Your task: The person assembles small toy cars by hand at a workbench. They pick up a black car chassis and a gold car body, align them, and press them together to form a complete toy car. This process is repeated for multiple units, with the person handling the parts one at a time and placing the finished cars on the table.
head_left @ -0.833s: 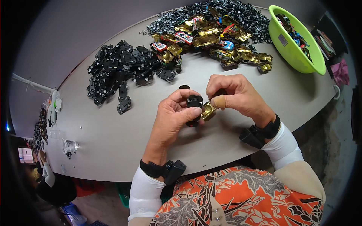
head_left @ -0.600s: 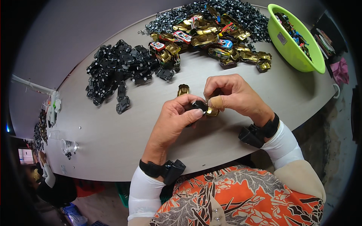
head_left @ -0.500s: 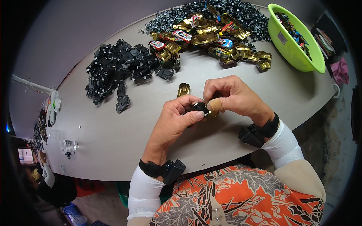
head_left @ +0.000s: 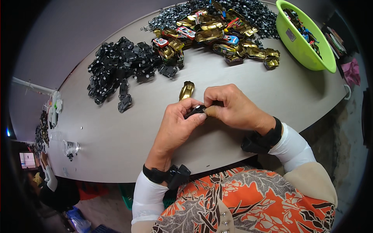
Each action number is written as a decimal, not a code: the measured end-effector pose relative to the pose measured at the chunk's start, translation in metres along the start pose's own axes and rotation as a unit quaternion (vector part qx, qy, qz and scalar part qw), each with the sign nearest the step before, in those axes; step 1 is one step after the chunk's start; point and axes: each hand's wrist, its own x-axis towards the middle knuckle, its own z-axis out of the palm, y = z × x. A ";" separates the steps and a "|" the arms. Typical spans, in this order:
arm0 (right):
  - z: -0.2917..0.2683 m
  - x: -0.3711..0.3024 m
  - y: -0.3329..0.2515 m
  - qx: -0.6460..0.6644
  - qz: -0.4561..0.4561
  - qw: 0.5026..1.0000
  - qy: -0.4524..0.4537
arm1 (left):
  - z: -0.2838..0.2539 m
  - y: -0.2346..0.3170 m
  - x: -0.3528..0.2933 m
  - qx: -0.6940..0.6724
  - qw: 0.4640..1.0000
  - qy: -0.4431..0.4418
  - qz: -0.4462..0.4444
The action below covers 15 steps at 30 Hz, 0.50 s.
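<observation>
Between its thumb and fingers, my left hand holds a black toy car chassis with a pale wheel showing. My right hand meets the chassis's right end in a closed pinch, a tan wrap on its thumb. Whatever those fingertips grip is hidden. Just beyond my left fingers, a gold toy car body lies on the table.
Black chassis are heaped at the far left of the table. Gold and coloured car bodies lie beside loose small wheels. A green basin stands far right, a clear cup left. Another person sits at left.
Both hands have shifted slightly left with the chassis, and my right fingers have closed in on its end. A gold piece seen under my right hand is now out of sight.
</observation>
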 end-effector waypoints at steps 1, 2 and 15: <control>-0.002 0.000 0.000 0.018 0.001 1.000 -0.016 | 0.001 0.002 -0.002 0.001 1.000 0.006 0.001; -0.005 0.001 -0.001 0.097 0.045 0.993 -0.048 | 0.000 0.001 -0.005 -0.018 1.000 0.006 -0.011; -0.016 0.009 0.021 -0.006 -0.047 0.997 0.055 | -0.014 -0.012 -0.078 -0.052 0.997 0.065 0.002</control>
